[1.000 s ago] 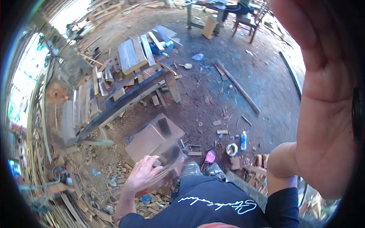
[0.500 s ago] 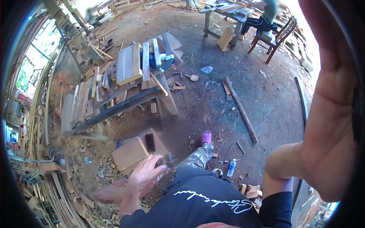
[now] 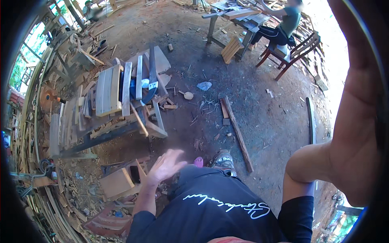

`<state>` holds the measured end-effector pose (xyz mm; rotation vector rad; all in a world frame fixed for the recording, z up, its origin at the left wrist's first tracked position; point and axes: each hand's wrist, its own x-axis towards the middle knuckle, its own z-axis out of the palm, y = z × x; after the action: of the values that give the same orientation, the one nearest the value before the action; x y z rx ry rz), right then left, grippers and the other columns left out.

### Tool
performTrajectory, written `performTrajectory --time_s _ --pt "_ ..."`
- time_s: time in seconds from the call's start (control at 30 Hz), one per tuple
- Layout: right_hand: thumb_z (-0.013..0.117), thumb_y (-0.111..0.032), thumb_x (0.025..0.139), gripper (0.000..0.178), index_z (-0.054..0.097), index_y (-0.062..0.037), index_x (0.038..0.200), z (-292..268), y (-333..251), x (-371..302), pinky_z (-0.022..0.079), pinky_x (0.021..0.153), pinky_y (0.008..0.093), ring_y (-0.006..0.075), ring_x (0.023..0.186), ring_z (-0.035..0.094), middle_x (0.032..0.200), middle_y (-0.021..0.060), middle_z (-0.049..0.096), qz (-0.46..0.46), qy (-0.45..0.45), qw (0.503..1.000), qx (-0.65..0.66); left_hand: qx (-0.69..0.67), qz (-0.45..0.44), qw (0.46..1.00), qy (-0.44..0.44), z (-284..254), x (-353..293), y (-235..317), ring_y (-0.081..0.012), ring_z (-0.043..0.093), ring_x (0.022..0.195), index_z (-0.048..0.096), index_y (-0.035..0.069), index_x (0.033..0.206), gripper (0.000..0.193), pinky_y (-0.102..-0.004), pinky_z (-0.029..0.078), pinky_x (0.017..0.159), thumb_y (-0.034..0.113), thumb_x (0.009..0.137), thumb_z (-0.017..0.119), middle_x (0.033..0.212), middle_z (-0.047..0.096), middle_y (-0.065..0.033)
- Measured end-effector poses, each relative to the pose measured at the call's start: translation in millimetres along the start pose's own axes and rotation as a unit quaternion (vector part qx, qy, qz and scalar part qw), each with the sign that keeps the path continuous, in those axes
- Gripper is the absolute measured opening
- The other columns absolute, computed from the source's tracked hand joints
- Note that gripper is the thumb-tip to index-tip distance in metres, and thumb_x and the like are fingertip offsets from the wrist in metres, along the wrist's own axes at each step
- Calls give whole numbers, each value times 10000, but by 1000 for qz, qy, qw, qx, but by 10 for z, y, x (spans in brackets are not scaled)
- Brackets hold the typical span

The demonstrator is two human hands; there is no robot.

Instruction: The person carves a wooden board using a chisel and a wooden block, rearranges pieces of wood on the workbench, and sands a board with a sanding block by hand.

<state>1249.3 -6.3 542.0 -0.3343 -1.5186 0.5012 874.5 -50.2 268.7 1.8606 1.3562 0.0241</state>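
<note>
My left hand [image 3: 164, 165] hangs low beside my body, blurred, fingers spread, holding nothing. It is just right of a small wooden box stool [image 3: 117, 182] with a dark flat object [image 3: 135, 174] lying on it. My right hand [image 3: 356, 105] is raised very close to the camera at the right edge, palm toward me, fingers reaching out of view at the top, empty as far as I can see. My shoe [image 3: 222, 158] stands on the dirt floor below.
A low workbench [image 3: 121, 109] stacked with planks stands ahead left. A long wooden slat [image 3: 237, 131] lies on the dirt. A seated person [image 3: 283, 26] works at a table at the back right. Scrap wood piles line the left side.
The view has swung so the workbench and stool sit further right. My left hand has lifted off the stool and moved right, toward my body. The right hand stays raised.
</note>
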Motion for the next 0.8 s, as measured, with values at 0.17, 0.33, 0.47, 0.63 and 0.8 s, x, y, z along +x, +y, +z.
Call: performTrajectory --time_s 0.17,0.33,0.47,0.63,0.8 --pt "219 -527 1007 723 429 74 1351 -602 716 404 315 1121 486 403 1310 418 1364 268 476 -4 -14 1000 12 25 -115 993 27 16 676 111 -386 501 1207 505 98 1314 522 -480 404 1013 415 909 591 1267 521 -198" --pt "222 -524 1007 719 432 73 1348 -1216 1406 897 318 1118 485 402 1306 422 1359 267 479 -4 -30 999 39 -2 -160 986 36 -91 1484 523 -366 501 1217 489 101 1330 531 -468 393 1031 420 916 579 1278 521 -185" --pt "225 -521 1007 715 434 73 1346 -1589 1952 1315 321 1115 485 401 1303 426 1356 266 482 -2 -41 998 54 -62 -128 989 34 -274 1997 799 -346 549 1154 497 74 1320 537 -427 441 988 415 918 600 1261 527 -191" --pt "227 -518 1007 711 437 72 1343 -1836 2739 1803 324 1112 484 400 1299 430 1351 266 486 5 -54 996 70 -86 -179 977 82 -417 2349 792 -322 580 1090 497 71 1318 530 -391 476 940 384 911 626 1240 541 -190" --pt "230 -515 1007 706 440 71 1340 -1790 3706 2266 327 1109 483 399 1295 434 1347 265 489 12 -75 992 98 -111 -278 952 65 -644 2723 542 -374 499 1227 502 55 1312 540 -445 406 1034 384 901 622 1292 527 -225"
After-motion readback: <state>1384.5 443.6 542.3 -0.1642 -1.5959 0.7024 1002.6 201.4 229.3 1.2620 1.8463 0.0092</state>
